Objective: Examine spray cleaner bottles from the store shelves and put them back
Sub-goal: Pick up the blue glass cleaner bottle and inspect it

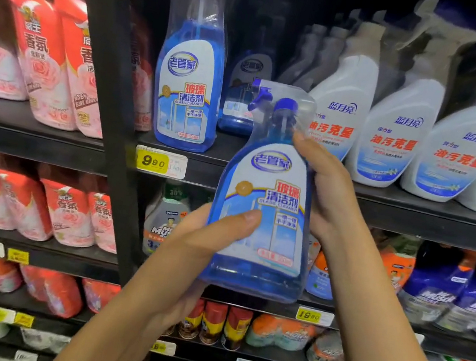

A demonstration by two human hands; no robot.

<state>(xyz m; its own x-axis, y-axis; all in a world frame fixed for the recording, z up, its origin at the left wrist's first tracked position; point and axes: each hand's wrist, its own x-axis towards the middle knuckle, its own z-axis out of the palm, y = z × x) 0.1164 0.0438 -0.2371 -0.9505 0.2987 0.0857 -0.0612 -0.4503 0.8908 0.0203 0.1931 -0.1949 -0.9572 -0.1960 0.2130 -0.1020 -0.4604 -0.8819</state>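
Observation:
A blue glass cleaner spray bottle (269, 192) wrapped in clear plastic is held upright in front of the shelves, label facing me. My left hand (205, 238) grips its lower left side, thumb across the label. My right hand (326, 189) holds the bottle's right shoulder below the blue trigger head. A matching blue bottle (189, 77) stands on the upper shelf (414, 210) to the left, and another sits deeper behind it.
White spray bottles (399, 128) with red lettering fill the upper shelf at right. Pink and red pouches (52, 61) crowd the left bay beyond a black upright post (116, 71). Lower shelves hold blue and orange cleaner bottles (445, 290) and cans.

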